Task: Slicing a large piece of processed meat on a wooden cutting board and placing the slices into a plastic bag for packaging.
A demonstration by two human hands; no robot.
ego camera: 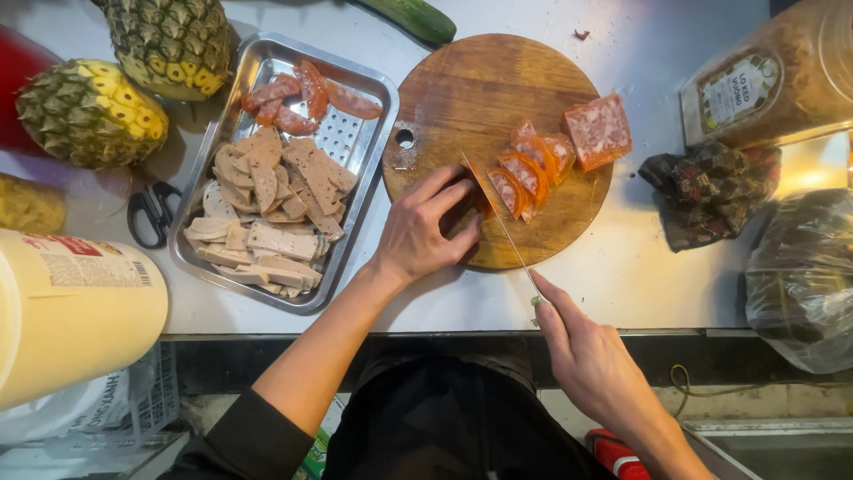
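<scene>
My left hand presses down on a piece of orange-skinned sausage at the near-left part of a round wooden cutting board. My right hand grips the handle of a thin knife, whose blade angles up to the sausage right beside my left fingertips. Several cut sausage slices lie fanned on the board to the right of the blade. A pink block of pressed meat rests at the board's right edge.
A metal tray left of the board holds pale and reddish meat slices. Two pineapples, black scissors, a large cream tub, a cucumber, a jar, a dark cloth and plastic bags surround the counter.
</scene>
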